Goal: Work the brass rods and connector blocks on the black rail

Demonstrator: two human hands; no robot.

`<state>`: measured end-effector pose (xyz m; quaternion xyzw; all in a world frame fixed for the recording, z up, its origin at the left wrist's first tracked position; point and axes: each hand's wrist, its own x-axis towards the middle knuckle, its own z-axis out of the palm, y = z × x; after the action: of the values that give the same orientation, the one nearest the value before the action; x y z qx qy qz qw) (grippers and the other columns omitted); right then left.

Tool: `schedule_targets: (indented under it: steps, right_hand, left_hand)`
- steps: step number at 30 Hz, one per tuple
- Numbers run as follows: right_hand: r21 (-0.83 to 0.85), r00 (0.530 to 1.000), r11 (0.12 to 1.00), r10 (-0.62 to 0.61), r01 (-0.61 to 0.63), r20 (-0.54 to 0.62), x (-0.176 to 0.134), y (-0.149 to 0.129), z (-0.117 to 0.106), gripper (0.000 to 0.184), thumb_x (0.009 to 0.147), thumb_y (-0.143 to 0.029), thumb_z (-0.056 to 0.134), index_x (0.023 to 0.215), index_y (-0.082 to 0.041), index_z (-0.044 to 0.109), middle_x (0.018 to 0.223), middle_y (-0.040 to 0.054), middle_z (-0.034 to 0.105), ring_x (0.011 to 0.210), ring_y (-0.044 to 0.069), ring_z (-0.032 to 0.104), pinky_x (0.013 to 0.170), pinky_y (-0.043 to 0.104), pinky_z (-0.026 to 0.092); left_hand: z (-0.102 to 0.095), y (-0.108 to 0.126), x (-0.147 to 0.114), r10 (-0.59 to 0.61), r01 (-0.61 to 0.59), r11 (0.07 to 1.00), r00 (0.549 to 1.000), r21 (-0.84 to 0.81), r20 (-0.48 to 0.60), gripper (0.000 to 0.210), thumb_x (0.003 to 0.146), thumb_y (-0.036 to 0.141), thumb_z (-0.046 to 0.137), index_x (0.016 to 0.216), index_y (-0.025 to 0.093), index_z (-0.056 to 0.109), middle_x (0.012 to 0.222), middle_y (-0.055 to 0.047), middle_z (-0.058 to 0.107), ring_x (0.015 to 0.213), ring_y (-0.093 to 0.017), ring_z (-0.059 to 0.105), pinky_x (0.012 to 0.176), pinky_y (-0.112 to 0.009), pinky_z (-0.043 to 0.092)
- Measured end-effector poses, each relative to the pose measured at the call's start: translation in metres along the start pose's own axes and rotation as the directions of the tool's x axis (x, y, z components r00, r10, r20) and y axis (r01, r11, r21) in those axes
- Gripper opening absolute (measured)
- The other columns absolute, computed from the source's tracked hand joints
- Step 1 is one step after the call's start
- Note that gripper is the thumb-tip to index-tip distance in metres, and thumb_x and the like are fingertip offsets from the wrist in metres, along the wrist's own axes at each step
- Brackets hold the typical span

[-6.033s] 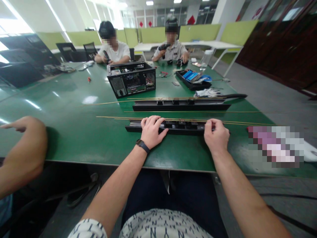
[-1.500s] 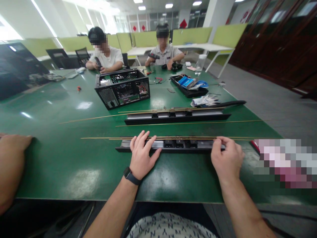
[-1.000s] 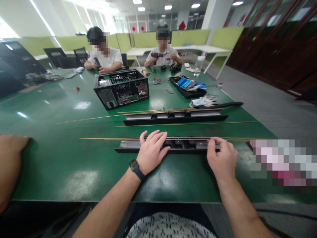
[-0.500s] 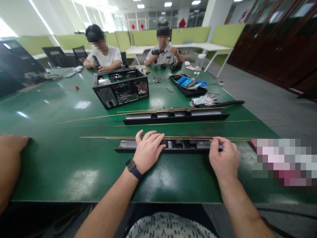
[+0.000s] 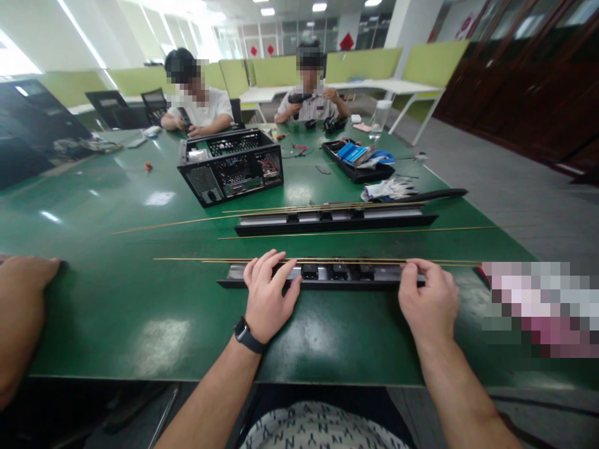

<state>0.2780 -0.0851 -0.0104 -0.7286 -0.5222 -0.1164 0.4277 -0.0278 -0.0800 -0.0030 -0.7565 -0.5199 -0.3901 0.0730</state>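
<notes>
In front of me lies a long black metal rail (image 5: 346, 285), with a grey inner channel and black blocks along its middle. Thin brass-coloured rods (image 5: 180, 259) run lengthwise over its far side, sticking out past both ends. Over the rail's left part rests my left hand (image 5: 267, 293), palm down, fingers spread across the rods. At the right end my right hand (image 5: 429, 299) is closed, thumb and forefinger pinched on a thin rod; its fingertips are partly hidden.
Behind lies a second black rail (image 5: 337, 226) with more thin rods. Farther back are an open computer case (image 5: 234, 171), a black tray (image 5: 355, 171) and gloves (image 5: 393, 188). Two people work across the table; another person's hand (image 5: 32, 274) rests at left.
My left hand has slid left along the rail and lifted its fingers a little, uncovering a black block. The right hand stays pinched at the same end.
</notes>
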Motion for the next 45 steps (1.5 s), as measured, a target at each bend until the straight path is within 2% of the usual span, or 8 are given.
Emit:
schedule_targets:
  steps: [16,23,32,39,42,45]
  right_hand:
    - [-0.001,1.0,1.0,0.002,-0.002,-0.011,0.001,0.003,0.0,0.024,0.095,-0.036,0.052,0.098,-0.019,0.07,0.092,0.0127,0.073,0.093,0.031,0.063,0.089,0.046,0.044]
    - [-0.008,1.0,1.0,-0.006,0.006,-0.002,0.001,0.002,0.0,0.025,0.095,-0.036,0.053,0.099,-0.019,0.071,0.093,0.0128,0.074,0.094,0.031,0.064,0.091,0.046,0.044]
    - [0.014,0.994,0.994,-0.107,0.107,0.013,-0.002,0.0,0.002,0.024,0.097,-0.036,0.054,0.101,-0.02,0.071,0.096,0.0106,0.076,0.096,0.029,0.067,0.094,0.044,0.045]
    - [0.108,0.964,0.962,-0.258,0.25,0.066,-0.006,-0.007,0.002,0.023,0.097,-0.034,0.056,0.106,-0.019,0.072,0.099,0.01,0.078,0.096,0.026,0.071,0.096,0.042,0.047]
    - [0.096,0.98,0.976,-0.197,0.193,0.036,-0.005,-0.004,0.003,0.025,0.097,-0.035,0.057,0.112,-0.019,0.07,0.096,0.0089,0.079,0.094,0.027,0.072,0.097,0.043,0.047]
    - [0.059,0.994,0.992,-0.109,0.109,-0.004,-0.003,0.001,0.003,0.024,0.098,-0.034,0.055,0.109,-0.018,0.07,0.092,0.0092,0.079,0.091,0.028,0.073,0.093,0.043,0.049]
  left_hand:
    - [0.002,-0.002,0.0,-0.015,0.015,1.0,1.0,0.003,0.018,0.034,0.094,0.03,0.067,0.127,0.027,0.07,0.122,-0.011,0.066,0.12,-0.03,0.058,0.114,-0.054,0.038]
    - [0.002,0.004,0.0,0.014,-0.013,1.0,1.0,-0.019,0.025,0.024,0.094,0.031,0.068,0.118,0.027,0.072,0.126,-0.01,0.065,0.125,-0.029,0.056,0.117,-0.054,0.034]
    - [0.002,0.006,-0.001,0.036,-0.035,0.999,0.998,-0.006,0.061,0.03,0.093,0.036,0.069,0.123,0.033,0.072,0.13,-0.01,0.063,0.129,-0.03,0.055,0.118,-0.056,0.031]
    - [0.003,0.005,-0.002,0.041,-0.04,0.999,0.997,-0.015,0.068,0.031,0.094,0.036,0.068,0.125,0.032,0.072,0.134,-0.011,0.061,0.132,-0.03,0.054,0.12,-0.057,0.029]
    - [0.003,0.005,-0.002,0.038,-0.037,0.999,0.997,-0.022,0.067,0.032,0.094,0.035,0.069,0.126,0.031,0.072,0.135,-0.011,0.061,0.133,-0.031,0.053,0.12,-0.057,0.03]
    - [0.002,0.005,-0.002,0.033,-0.032,0.999,0.997,-0.022,0.065,0.034,0.093,0.035,0.07,0.127,0.03,0.071,0.134,-0.012,0.061,0.132,-0.031,0.054,0.119,-0.056,0.031]
